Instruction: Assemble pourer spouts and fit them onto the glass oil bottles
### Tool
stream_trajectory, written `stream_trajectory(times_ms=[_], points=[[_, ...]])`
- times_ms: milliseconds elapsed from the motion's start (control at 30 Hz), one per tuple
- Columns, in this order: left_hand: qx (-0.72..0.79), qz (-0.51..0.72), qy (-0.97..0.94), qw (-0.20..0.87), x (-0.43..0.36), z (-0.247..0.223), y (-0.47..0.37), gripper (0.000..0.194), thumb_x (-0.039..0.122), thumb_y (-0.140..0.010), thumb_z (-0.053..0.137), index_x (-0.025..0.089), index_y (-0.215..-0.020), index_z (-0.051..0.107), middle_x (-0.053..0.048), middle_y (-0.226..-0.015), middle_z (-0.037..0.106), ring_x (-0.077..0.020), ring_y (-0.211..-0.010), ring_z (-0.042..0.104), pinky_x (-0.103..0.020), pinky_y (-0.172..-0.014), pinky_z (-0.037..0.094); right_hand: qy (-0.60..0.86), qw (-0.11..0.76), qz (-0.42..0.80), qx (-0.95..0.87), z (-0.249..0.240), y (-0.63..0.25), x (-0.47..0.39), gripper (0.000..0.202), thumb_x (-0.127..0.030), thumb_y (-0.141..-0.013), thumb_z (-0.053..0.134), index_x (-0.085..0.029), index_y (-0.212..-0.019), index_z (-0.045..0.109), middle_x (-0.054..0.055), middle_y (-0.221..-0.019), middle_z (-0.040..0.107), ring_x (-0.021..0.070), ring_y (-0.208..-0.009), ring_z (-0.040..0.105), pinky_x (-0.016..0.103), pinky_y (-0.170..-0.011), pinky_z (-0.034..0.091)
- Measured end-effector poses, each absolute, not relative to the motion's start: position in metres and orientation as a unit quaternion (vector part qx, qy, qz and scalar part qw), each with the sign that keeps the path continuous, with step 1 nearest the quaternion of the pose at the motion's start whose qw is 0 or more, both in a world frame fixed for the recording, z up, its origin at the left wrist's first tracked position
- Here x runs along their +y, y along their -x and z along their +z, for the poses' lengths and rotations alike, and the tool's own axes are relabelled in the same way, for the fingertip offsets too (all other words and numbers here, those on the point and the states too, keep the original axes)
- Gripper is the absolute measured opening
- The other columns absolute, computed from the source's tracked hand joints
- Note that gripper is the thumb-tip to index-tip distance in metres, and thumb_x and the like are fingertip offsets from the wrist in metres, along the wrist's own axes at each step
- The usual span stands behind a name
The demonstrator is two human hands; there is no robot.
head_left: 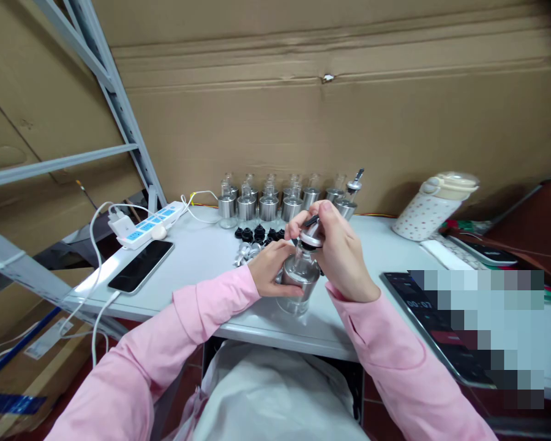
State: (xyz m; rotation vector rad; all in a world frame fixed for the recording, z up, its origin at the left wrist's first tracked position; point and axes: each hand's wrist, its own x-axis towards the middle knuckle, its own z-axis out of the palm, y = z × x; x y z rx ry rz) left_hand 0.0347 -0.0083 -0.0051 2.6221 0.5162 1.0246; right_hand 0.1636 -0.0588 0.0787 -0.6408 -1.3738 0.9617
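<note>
Close to the table's front edge stands a clear glass bottle (298, 282) with a silver metal band round its body. My left hand (275, 269) is wrapped round the bottle's side. At the mouth, the fingers of my right hand (342, 248) grip a silver and black pourer cap (311, 234), which sits on or just at the neck; the exact fit is hidden. Behind my left hand lie several black stoppers (259, 233) and small silver parts (245, 253), partly covered by that hand.
Rows of similar banded bottles (269, 208) stand at the back, one topped with a pourer (354, 182). A power strip (153, 225) and phone (141, 266) lie left. At right are a spotted flask (434, 205) and a tablet showing a timer (422, 312). A metal shelf frame (119, 104) rises left.
</note>
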Motion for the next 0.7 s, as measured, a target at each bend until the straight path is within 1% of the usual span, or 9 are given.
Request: stream_trajectory(times_ms=[133, 267, 367, 433, 567, 700], points=[[0.163, 0.352, -0.909, 0.149, -0.0065, -0.0051, -0.0347, 0.071, 0.068, -0.067, 0.051, 0.013, -0.111, 0.045, -0.014, -0.106, 0.051, -0.0293, -0.102, 0.049, -0.043, -0.090, 0.040, 0.265, 0.625, 0.441, -0.587, 0.0768, -0.1627, -0.0584, 0.023, -0.041, -0.088, 0.038, -0.024, -0.073, 0.037, -0.003, -0.059, 0.053, 0.0142, -0.057, 0.054, 0.028, -0.056, 0.046], [0.153, 0.343, -0.914, 0.155, -0.0047, -0.0062, -0.0353, 0.073, 0.067, -0.067, 0.053, 0.014, -0.116, 0.043, -0.015, -0.111, 0.051, -0.0311, -0.108, 0.047, -0.044, -0.093, 0.038, 0.265, 0.627, 0.420, -0.600, 0.0767, -0.1623, -0.0572, 0.020, -0.036, -0.087, 0.037, -0.023, -0.071, 0.036, -0.004, -0.055, 0.052, 0.0121, -0.051, 0.051, 0.025, -0.053, 0.043], [0.161, 0.346, -0.912, 0.152, -0.0037, -0.0085, -0.0356, 0.075, 0.066, -0.065, 0.055, 0.014, -0.117, 0.042, -0.016, -0.113, 0.050, -0.0316, -0.108, 0.048, -0.045, -0.093, 0.039, 0.271, 0.640, 0.399, -0.598, 0.0752, -0.1625, -0.0559, 0.021, -0.035, -0.086, 0.038, -0.022, -0.069, 0.035, -0.005, -0.053, 0.052, 0.0101, -0.044, 0.045, 0.023, -0.045, 0.038], [0.168, 0.346, -0.911, 0.149, -0.0031, -0.0099, -0.0356, 0.075, 0.066, -0.064, 0.057, 0.014, -0.117, 0.043, -0.015, -0.112, 0.051, -0.0311, -0.106, 0.049, -0.044, -0.091, 0.040, 0.273, 0.644, 0.387, -0.601, 0.0752, -0.1627, -0.0560, 0.021, -0.033, -0.085, 0.039, -0.022, -0.068, 0.035, -0.005, -0.052, 0.051, 0.0091, -0.042, 0.042, 0.022, -0.043, 0.035], [0.151, 0.360, -0.909, 0.148, -0.0017, -0.0120, -0.0355, 0.076, 0.065, -0.065, 0.056, 0.012, -0.117, 0.042, -0.016, -0.112, 0.051, -0.0308, -0.107, 0.049, -0.044, -0.092, 0.041, 0.277, 0.632, 0.363, -0.626, 0.0770, -0.1625, -0.0573, 0.020, -0.029, -0.084, 0.043, -0.021, -0.066, 0.038, -0.005, -0.051, 0.050, 0.0090, -0.044, 0.044, 0.022, -0.047, 0.037], [0.150, 0.352, -0.911, 0.153, -0.0008, -0.0128, -0.0362, 0.080, 0.064, -0.068, 0.054, 0.012, -0.125, 0.035, -0.016, -0.117, 0.049, -0.0296, -0.110, 0.048, -0.042, -0.094, 0.040, 0.275, 0.622, 0.365, -0.636, 0.0747, -0.1619, -0.0563, 0.020, -0.029, -0.084, 0.042, -0.022, -0.065, 0.038, -0.005, -0.049, 0.049, 0.0099, -0.043, 0.043, 0.024, -0.048, 0.038]])
